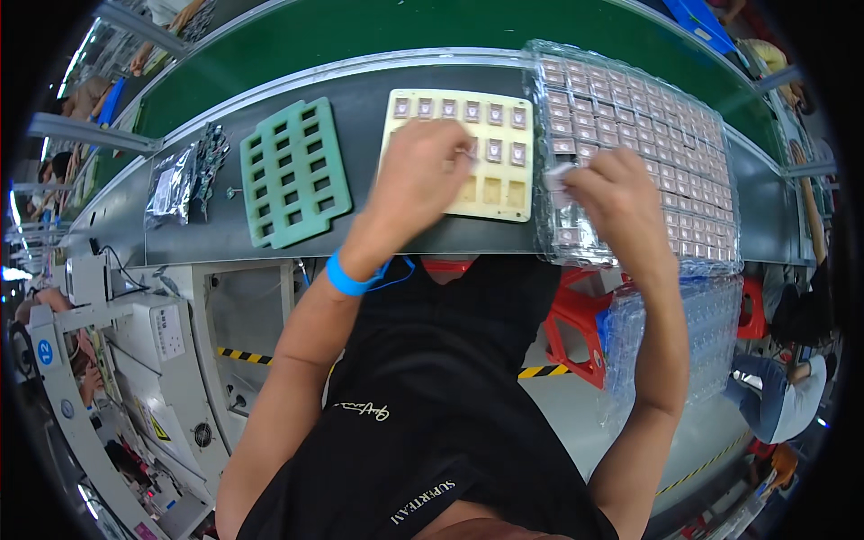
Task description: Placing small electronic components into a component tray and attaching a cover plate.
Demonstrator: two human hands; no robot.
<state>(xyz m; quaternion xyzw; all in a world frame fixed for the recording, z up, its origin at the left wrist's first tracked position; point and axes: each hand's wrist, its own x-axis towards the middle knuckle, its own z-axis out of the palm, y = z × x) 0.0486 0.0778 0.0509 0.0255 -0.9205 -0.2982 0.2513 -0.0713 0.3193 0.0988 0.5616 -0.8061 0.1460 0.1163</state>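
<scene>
My left hand (416,171), with a blue band (349,277) on its wrist, is over a cream tray (511,209) with square pockets. Its fingers are pinched together at the middle row; what they hold, if anything, is too small to make out. Small pinkish rectangular parts (495,150) fill the far row and some of the middle row, and bare pockets show nearer me. To the right, my right hand (619,200) pinches a small pale flat part (558,175) over the left edge of a clear plastic blister tray (630,99), which holds many similar pinkish parts.
Left of the cream tray lies a green tray (292,216) with rectangular openings. Beyond it are a silvery bag (171,189) and small circuit boards (212,157). A green conveyor (360,31) runs behind the bench. Clear trays (670,346) and a red stool (576,324) stand below at right.
</scene>
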